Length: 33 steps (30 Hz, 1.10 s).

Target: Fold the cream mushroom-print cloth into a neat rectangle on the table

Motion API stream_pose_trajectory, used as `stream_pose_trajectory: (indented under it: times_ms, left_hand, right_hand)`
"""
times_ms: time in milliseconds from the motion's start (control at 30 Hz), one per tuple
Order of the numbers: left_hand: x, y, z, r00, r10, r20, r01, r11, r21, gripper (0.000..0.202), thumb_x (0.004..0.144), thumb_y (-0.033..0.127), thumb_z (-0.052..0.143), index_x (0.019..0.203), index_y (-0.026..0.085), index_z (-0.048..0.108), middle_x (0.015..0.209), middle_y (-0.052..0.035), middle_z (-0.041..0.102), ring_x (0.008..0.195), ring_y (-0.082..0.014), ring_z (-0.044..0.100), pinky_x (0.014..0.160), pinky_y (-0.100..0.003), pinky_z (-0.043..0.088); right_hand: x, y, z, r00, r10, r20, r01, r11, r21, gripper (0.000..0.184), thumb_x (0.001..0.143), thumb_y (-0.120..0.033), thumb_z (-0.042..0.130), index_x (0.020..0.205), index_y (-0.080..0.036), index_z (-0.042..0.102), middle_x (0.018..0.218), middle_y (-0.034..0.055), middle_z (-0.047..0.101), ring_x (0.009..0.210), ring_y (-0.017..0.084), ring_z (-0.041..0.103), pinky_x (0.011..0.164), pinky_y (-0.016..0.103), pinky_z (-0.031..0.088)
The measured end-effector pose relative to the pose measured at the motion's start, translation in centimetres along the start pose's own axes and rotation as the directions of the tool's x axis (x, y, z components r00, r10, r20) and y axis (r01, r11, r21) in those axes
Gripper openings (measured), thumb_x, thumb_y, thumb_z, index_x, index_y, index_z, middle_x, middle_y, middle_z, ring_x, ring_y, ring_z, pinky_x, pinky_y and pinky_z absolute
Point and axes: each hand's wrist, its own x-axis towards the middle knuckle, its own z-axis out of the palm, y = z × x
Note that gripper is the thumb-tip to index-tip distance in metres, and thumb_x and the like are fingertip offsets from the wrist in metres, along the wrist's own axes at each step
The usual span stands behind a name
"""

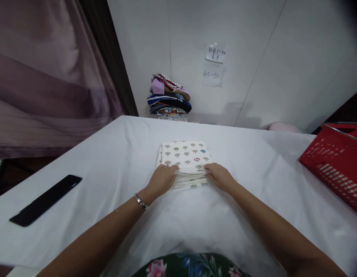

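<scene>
A folded white cloth printed with grey mushrooms, and a few green, blue and red ones, lies in the middle of the white-covered table. Its layers show along the near edge. My left hand grips the near left corner, thumb on top and the other fingers mostly hidden behind it. At the near right corner my right hand holds the cloth in the same way. A silver band circles my left wrist.
To the left lies a flat black object. A red plastic basket stands at the right edge. Behind the table rises a stack of folded fabrics against the white wall, which bears two paper notes. A curtain hangs at left.
</scene>
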Motion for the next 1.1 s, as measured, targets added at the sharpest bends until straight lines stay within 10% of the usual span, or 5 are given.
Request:
stream_pose_trajectory:
  times_ms: [267,567,767,1100]
  left_hand:
    - [0.4,0.5,-0.7,0.987,-0.157,0.017,0.157,0.987,0.019,0.009,0.086,0.023,0.042,0.091,0.020,0.049,0.074,-0.0022,0.060,0.070,-0.0204,0.055,0.060,-0.030,0.036]
    - [0.2,0.5,-0.3,0.998,-0.066,-0.013,0.066,0.994,0.089,0.013,0.087,0.017,0.040,0.080,0.018,0.051,0.068,-0.0028,0.060,0.066,-0.0194,0.056,0.065,-0.032,0.040]
    - [-1.0,0.3,0.9,0.980,0.161,-0.113,-0.145,0.980,0.139,0.026,0.081,0.003,0.041,0.086,0.019,0.061,0.122,-0.0075,0.058,0.095,-0.0218,0.058,0.077,-0.036,0.044]
    - [-1.3,0.5,0.9,0.975,0.208,-0.083,-0.187,0.960,0.209,0.018,0.086,0.020,0.048,0.092,0.018,0.064,0.128,-0.0115,0.053,0.096,-0.0242,0.057,0.078,-0.038,0.044]
  right_hand:
    - [-0.5,-0.1,0.2,0.945,-0.183,-0.271,0.186,0.982,-0.017,0.018,0.084,-0.008,0.040,0.082,-0.020,0.053,0.113,0.0108,0.058,0.109,0.022,0.051,0.087,0.042,0.046]
    - [-1.0,1.0,0.6,0.954,-0.226,-0.198,0.207,0.972,-0.109,0.029,0.078,-0.002,0.041,0.088,-0.021,0.061,0.116,0.0076,0.059,0.118,0.024,0.046,0.089,0.045,0.044]
    - [-1.0,0.7,-0.5,0.978,-0.190,-0.083,0.181,0.978,-0.108,0.034,0.074,0.000,0.044,0.092,-0.020,0.064,0.123,0.0071,0.056,0.123,0.027,0.040,0.092,0.045,0.040]
    - [-1.7,1.3,-1.7,0.984,-0.169,-0.055,0.156,0.970,-0.188,0.018,0.085,-0.016,0.049,0.091,-0.021,0.065,0.123,0.0080,0.056,0.120,0.028,0.043,0.091,0.045,0.040]
